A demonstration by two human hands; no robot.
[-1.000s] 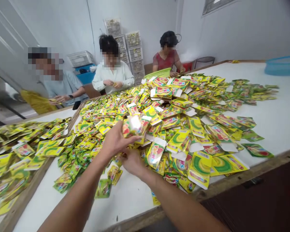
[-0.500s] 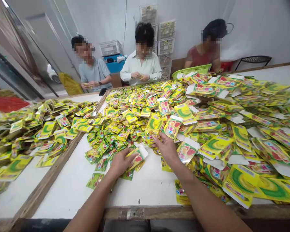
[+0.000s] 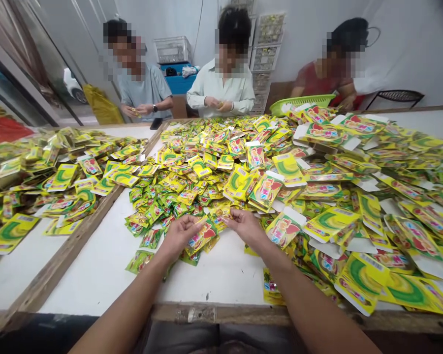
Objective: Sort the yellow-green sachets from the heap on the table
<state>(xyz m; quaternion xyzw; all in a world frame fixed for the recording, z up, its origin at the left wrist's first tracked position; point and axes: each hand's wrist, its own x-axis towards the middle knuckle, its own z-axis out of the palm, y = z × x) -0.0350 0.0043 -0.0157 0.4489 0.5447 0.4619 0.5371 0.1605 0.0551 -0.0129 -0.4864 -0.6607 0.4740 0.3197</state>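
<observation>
My left hand [image 3: 179,237] is closed on a small yellow-and-green printed carton [image 3: 204,237], its printed face turned up and tilted. Close to the carton's upper right end, my right hand [image 3: 249,230] pinches a small shiny yellow sachet [image 3: 220,214] between thumb and fingers. Whether the sachet touches the carton's opening, I cannot tell. Loose green and yellow sachets [image 3: 153,211] lie beyond and to the left of my hands. Flat-sided cartons [image 3: 286,228], some with white flaps raised, are heaped right beside my right hand.
A wooden strip [image 3: 79,238] divides the white table [image 3: 107,275], with another heap of cartons [image 3: 62,177] left of it. Three people sit across the table, near a green basket [image 3: 300,102]. Stacked crates [image 3: 266,56] stand behind them. A phone [image 3: 156,124] lies at the far edge.
The right hand has drawn back from the pile with a sachet, toward the carton. The carton in my left hand has turned, and its white flap no longer shows. The camera view has shifted.
</observation>
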